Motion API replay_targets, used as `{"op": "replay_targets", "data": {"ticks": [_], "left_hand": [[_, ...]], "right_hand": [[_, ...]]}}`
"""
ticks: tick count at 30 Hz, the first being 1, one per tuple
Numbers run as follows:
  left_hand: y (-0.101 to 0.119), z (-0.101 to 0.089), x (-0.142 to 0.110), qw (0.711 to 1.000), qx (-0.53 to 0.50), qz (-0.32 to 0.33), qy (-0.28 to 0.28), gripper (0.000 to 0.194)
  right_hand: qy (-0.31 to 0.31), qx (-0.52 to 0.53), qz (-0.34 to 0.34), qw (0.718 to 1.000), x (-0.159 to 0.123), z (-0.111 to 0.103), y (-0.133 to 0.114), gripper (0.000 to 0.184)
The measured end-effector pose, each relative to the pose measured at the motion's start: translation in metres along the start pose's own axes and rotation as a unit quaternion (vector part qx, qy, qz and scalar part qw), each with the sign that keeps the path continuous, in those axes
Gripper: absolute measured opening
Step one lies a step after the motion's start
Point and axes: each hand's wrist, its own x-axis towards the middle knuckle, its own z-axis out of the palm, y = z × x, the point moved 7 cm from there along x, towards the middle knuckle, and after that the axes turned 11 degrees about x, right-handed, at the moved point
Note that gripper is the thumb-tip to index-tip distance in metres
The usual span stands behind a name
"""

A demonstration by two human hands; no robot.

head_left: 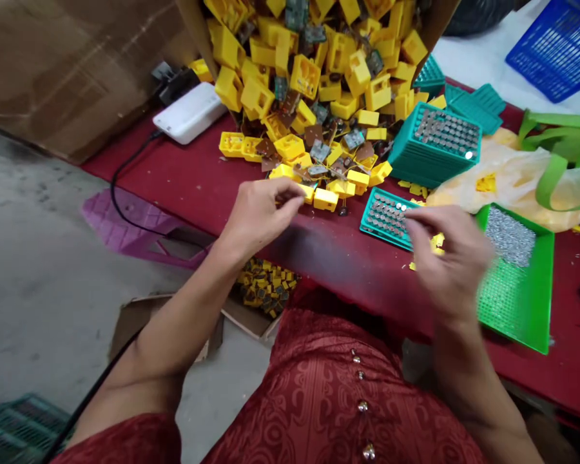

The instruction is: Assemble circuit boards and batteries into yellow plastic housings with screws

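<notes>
My left hand (pixel 265 209) hovers at the front edge of a heap of yellow plastic cases (pixel 325 199), thumb and forefinger drawn together right beside one case. Whether anything sits between those fingertips is hidden. My right hand (pixel 452 258), slightly blurred, pinches at the right end of a teal tray (pixel 386 236) holding rows of small round metal discs (pixel 386 214) like button cells. What its fingertips grip is too small to make out. Behind that tray stands a stack of teal trays (pixel 428 151), its top one filled with the same discs.
A green basket (pixel 536 322) of small silvery parts (pixel 510 236) lies right of my right hand. Also around are a white power bank (pixel 191 113) with a black cable, a translucent bag (pixel 526 183), a blue basket (pixel 560 48), and a box of yellow parts (pixel 268 287) below the table edge.
</notes>
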Motion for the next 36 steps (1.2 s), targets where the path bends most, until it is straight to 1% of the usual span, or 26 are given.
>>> {"op": "replay_targets", "data": {"ticks": [1,2,4,5,6,7,9,11,12,15,17,19,22,23,25,28,30,31,33,36], "left_hand": [[0.002,0.001,0.012,0.999,0.013,0.024,0.037,0.021],[0.004,0.004,0.025,0.996,0.030,0.056,0.064,0.023],[0.009,0.016,0.047,0.986,0.076,0.124,0.080,0.035],[0.010,0.024,0.057,0.981,0.097,0.150,0.076,0.040],[0.011,0.032,0.066,0.977,0.111,0.170,0.068,0.043],[0.013,0.040,0.073,0.973,0.119,0.187,0.054,0.042],[0.016,0.053,0.083,0.970,0.119,0.210,0.024,0.029],[0.019,0.056,0.086,0.970,0.104,0.218,0.009,0.014],[0.021,0.055,0.086,0.971,0.095,0.219,0.010,0.011],[0.029,0.043,0.080,0.973,0.066,0.221,0.014,0.012],[0.035,0.037,0.071,0.972,0.052,0.230,0.000,0.014],[0.040,0.033,0.060,0.970,0.044,0.238,-0.021,0.020],[0.043,0.029,0.043,0.971,0.040,0.233,-0.045,0.040],[0.043,0.028,0.037,0.971,0.040,0.230,-0.050,0.043],[0.045,0.026,0.026,0.970,0.034,0.232,-0.059,0.040],[0.049,0.024,0.011,0.968,0.012,0.242,-0.066,0.036],[0.052,0.027,0.003,0.971,-0.007,0.224,-0.083,0.034],[0.054,0.030,-0.001,0.973,-0.017,0.209,-0.097,0.033],[0.060,0.040,-0.008,0.972,-0.035,0.187,-0.139,0.033],[0.074,0.061,-0.016,0.956,-0.060,0.183,-0.222,0.036]], "right_hand": [[-0.022,-0.027,-0.003,0.999,0.008,0.022,0.001,0.021],[-0.057,-0.064,0.005,0.996,0.016,0.046,0.002,0.021],[-0.145,-0.154,0.056,0.976,0.027,0.091,0.010,0.023],[-0.178,-0.185,0.085,0.963,0.030,0.108,0.014,0.027],[-0.203,-0.206,0.108,0.951,0.032,0.120,0.018,0.030],[-0.220,-0.215,0.122,0.944,0.033,0.129,0.021,0.031],[-0.229,-0.209,0.129,0.942,0.034,0.136,0.024,0.028],[-0.215,-0.184,0.123,0.951,0.033,0.131,0.028,0.027],[-0.201,-0.164,0.119,0.959,0.033,0.126,0.028,0.026],[-0.134,-0.065,0.107,0.983,0.030,0.100,0.025,0.022],[-0.097,0.026,0.106,0.989,0.026,0.080,0.018,0.022],[-0.092,0.111,0.125,0.982,0.017,0.065,0.012,0.023],[-0.132,0.191,0.180,0.956,-0.004,0.052,0.004,0.020],[-0.147,0.206,0.199,0.947,-0.012,0.049,0.002,0.019],[-0.172,0.234,0.227,0.929,-0.027,0.044,-0.002,0.017],[-0.197,0.266,0.256,0.908,-0.047,0.040,-0.004,0.016],[-0.207,0.257,0.273,0.903,-0.059,0.038,-0.002,0.017],[-0.208,0.244,0.278,0.905,-0.064,0.037,0.000,0.018],[-0.192,0.213,0.287,0.914,-0.074,0.032,0.007,0.022],[-0.131,0.170,0.303,0.928,-0.087,0.021,0.021,0.030]]}}
